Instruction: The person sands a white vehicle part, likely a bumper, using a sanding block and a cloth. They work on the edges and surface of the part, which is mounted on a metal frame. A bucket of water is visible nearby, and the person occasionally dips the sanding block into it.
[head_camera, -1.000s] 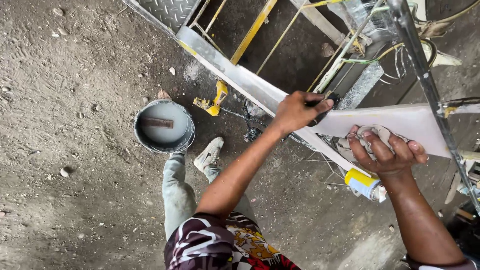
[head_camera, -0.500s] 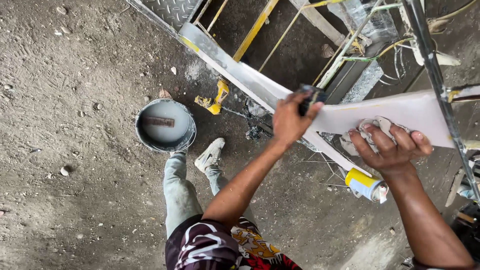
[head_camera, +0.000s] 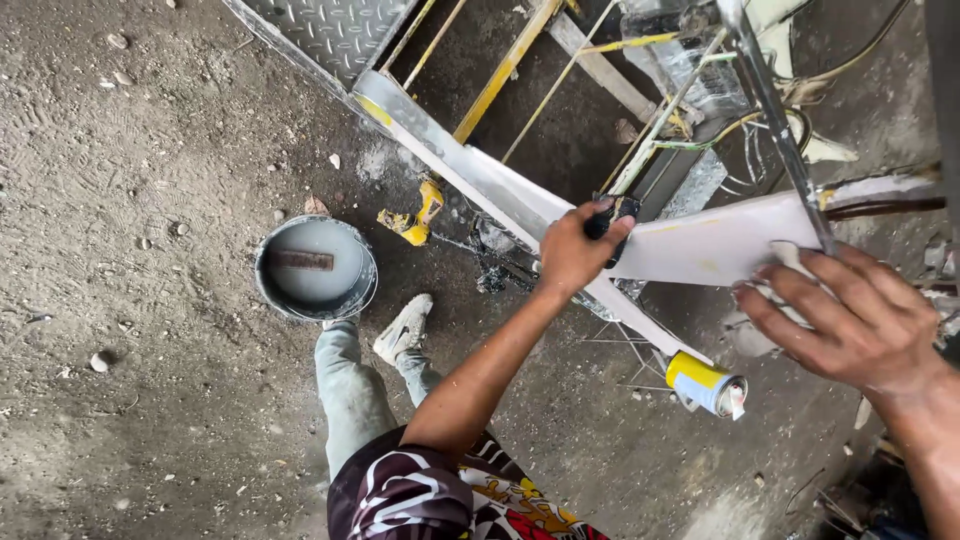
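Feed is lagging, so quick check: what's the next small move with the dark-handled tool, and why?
Probably draw the tool along the white panel: the left hand grips it at the panel's edge while the right hand lies flat on the panel.

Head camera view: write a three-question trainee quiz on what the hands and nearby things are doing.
1. True or false: the left hand grips a dark-handled tool against the white panel.
2. What rests in the grey bucket? A) a brush-like tool B) a spray can C) a shoe
3. Fill in: the right hand lies ____ on the panel.

Key: 1 true; 2 A; 3 flat
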